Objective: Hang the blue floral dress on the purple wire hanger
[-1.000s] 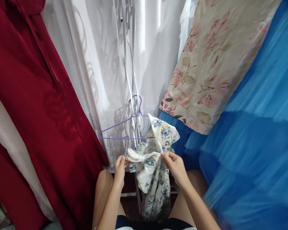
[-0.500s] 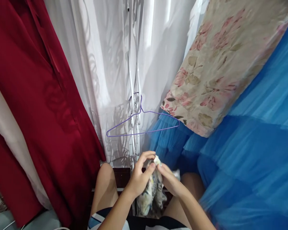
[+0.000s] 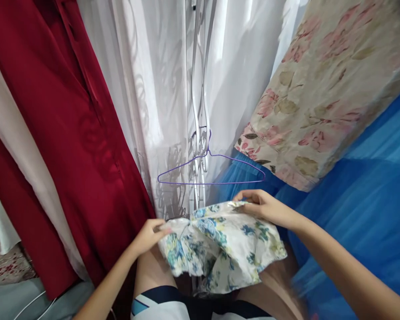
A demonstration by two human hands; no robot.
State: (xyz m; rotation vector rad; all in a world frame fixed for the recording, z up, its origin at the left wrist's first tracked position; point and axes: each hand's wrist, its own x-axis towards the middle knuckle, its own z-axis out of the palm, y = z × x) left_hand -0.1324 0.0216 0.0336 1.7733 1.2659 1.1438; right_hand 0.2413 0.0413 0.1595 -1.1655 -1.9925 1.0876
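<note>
A white garment point(image 3: 240, 240) with blue, green and yellow flowers is stretched out over my lap; its outline looks like a pair of shorts. My left hand point(image 3: 150, 238) pinches its upper left corner between thumb and fingers. At the upper right edge, my right hand point(image 3: 265, 206) grips the cloth, thumb against fingers. The cloth hangs in folds below both hands, with its lower edge loose. Just above it, a thin purple hanger point(image 3: 210, 182) hangs bare from a white metal stand point(image 3: 205, 106).
White curtains point(image 3: 166, 89) hang behind the stand. Long red cloth point(image 3: 96, 178) drapes on the left. On the right hang a beige cloth with pink flowers point(image 3: 306, 120) and blue ruffled tulle point(image 3: 353, 213). A grey surface with white wires point(image 3: 30, 302) lies at lower left.
The bunched garment between my hands has been spread out wide. My hands have moved apart, left hand leftward and right hand rightward and up. The view has shifted slightly.
</note>
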